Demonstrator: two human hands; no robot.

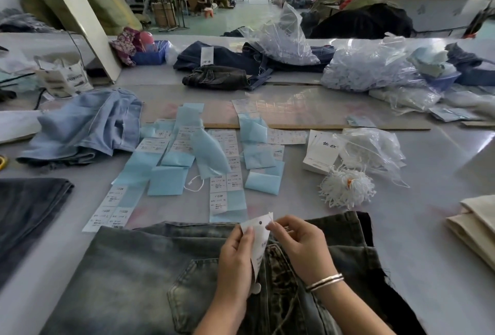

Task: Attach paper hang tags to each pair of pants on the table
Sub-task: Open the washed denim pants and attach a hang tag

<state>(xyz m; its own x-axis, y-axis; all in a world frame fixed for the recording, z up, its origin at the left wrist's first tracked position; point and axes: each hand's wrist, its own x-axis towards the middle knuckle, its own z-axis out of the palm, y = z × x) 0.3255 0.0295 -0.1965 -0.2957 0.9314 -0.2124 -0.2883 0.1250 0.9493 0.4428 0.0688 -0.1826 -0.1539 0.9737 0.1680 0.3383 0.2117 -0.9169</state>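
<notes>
A pair of washed grey-blue jeans [139, 262] lies flat at the table's near edge, back pocket up. Above its waistband my left hand [235, 257] grips a white paper hang tag [258, 238] with a punched hole near its top. My right hand [300, 243] pinches a thin white string at the tag's upper corner, right beside the hole. A stack of white hang tags [320, 152] lies to the right, with a bundle of white strings [345, 187] in front of it.
Blue-and-white label strips [227, 174] cover the table's middle. Light blue jeans [88, 125] lie at left, dark jeans [24, 214] at the near left edge, beige fabric [476, 222] at right. Plastic bags [375, 66] and more dark pants [217, 77] sit farther back.
</notes>
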